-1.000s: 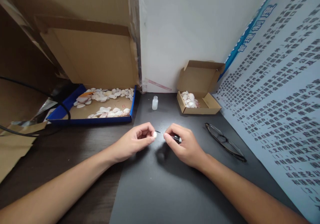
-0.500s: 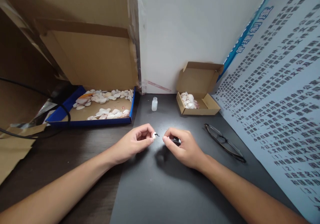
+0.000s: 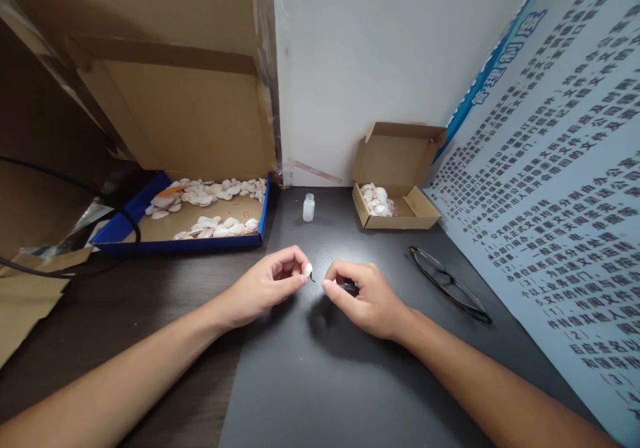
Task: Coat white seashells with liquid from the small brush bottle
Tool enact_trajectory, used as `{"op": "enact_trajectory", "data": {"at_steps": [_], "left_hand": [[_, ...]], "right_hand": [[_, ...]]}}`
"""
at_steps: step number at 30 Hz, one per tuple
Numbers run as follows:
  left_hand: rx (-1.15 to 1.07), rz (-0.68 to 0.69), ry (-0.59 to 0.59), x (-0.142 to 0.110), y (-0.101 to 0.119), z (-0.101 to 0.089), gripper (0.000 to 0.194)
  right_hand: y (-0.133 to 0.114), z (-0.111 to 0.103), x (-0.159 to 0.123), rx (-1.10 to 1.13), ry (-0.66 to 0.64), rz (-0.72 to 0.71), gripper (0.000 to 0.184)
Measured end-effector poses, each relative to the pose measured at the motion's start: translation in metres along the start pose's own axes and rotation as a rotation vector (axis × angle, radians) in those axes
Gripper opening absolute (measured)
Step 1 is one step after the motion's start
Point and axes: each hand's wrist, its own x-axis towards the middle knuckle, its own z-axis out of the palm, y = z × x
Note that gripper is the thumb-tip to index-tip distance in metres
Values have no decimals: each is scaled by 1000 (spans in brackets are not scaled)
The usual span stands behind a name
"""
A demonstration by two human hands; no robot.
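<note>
A small white shell [image 3: 308, 270] is pinched between the thumb and fingertips of my left hand [image 3: 273, 281]. My right hand [image 3: 367, 296] is closed around a small brush with a black cap-like handle [image 3: 351, 287], mostly hidden by the fingers. The brush's dark tip [image 3: 313, 278] meets the lower right edge of the shell, and its thin stem hardly shows. Beyond both hands, a small uncapped bottle [image 3: 309, 209] of whitish or clear content stands upright.
A blue-edged cardboard tray [image 3: 185, 243] of shells lies at the back left, with a black cable [image 3: 131, 218] hanging across its corner. At the back right sits an open small box [image 3: 405, 221] with more shells. Eyeglasses [image 3: 450, 285] lie right of my right hand.
The brush tip has moved down along the shell to its lower edge, and my right hand has shifted slightly left. More of the shell's white face shows. My left hand stays put.
</note>
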Motion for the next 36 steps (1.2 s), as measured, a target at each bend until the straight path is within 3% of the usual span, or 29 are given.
{"op": "enact_trajectory", "data": {"at_steps": [2, 8, 14, 20, 28, 36], "left_hand": [[-6, -2, 2, 0, -1, 0, 26], [-3, -3, -2, -1, 1, 0, 24], [0, 6, -7, 0, 0, -1, 24], [8, 2, -10, 0, 1, 0, 23], [-12, 12, -18, -1, 0, -1, 26], [-12, 4, -16, -1, -1, -1, 22]], "right_hand": [[-1, -1, -1, 17, -7, -12, 21], [0, -1, 2, 7, 143, 42, 21], [-1, 0, 0, 4, -10, 4, 21], [0, 0, 2, -28, 153, 89, 22], [-1, 0, 0, 15, -32, -16, 22], [1, 0, 3, -8, 145, 79, 23]]}}
